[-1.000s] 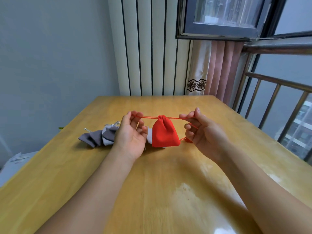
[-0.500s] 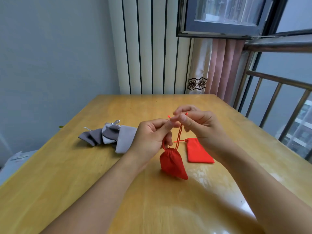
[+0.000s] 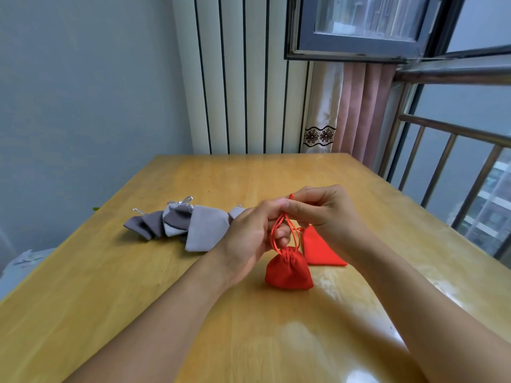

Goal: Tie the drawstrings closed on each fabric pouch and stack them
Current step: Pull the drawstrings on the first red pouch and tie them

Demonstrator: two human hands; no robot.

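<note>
Red fabric pouch [image 3: 289, 270], one item: mouth gathered shut, body puckered into a small rounded sack, its base resting on the wooden table [image 3: 193, 313] just in front of me. Red drawstrings [image 3: 279, 230] rose from the neck in loops to my fingers.

Left hand [image 3: 250, 239]: fingers curled, pinching the cords at the top. Right hand [image 3: 329, 214]: thumb and forefinger pinched on the same cords beside the left, a short red end poking up between the two grips. Hands together, touching.

Step in hand, by my judgement: tying the knot on this pouch; cinching looked done. Whether a first crossing of the cords had been made I could not tell, since my fingers hid it.

Next move called for: loop one cord over the other, draw snug down to the neck while keeping tension so the mouth does not reopen, then add it to the stack.

Second red pouch [image 3: 318, 251]: flat, lying just behind the first, strings loose, apparently untied.

Grey pouches [image 3: 179, 225]: several, overlapping in a row to my left on the table, silver cords at their necks.
</note>
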